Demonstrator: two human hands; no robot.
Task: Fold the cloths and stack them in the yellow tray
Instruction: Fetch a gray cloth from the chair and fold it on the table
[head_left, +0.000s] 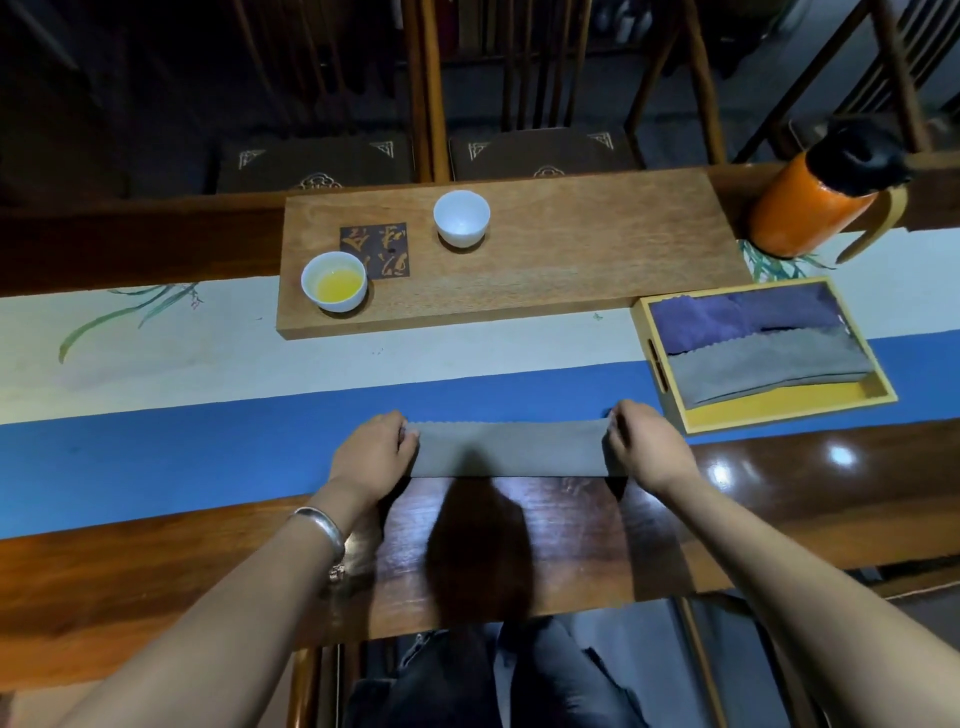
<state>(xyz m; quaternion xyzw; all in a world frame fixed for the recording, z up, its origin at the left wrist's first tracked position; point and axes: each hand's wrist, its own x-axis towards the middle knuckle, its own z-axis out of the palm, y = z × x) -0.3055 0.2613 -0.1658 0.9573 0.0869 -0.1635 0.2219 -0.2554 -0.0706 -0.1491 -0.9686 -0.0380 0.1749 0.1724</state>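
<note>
Glossy wooden table, blue runner.
Grey scallop-edged cloth is pinched taut by left hand and right hand.

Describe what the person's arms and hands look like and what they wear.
Both forearms are bare, with no sleeves in view. The left wrist carries a silver bangle with a small charm or clasp hanging beneath it. The left hand and right hand wear no gloves, and no rings can be made out. The right wrist shows no watch or band.
</note>
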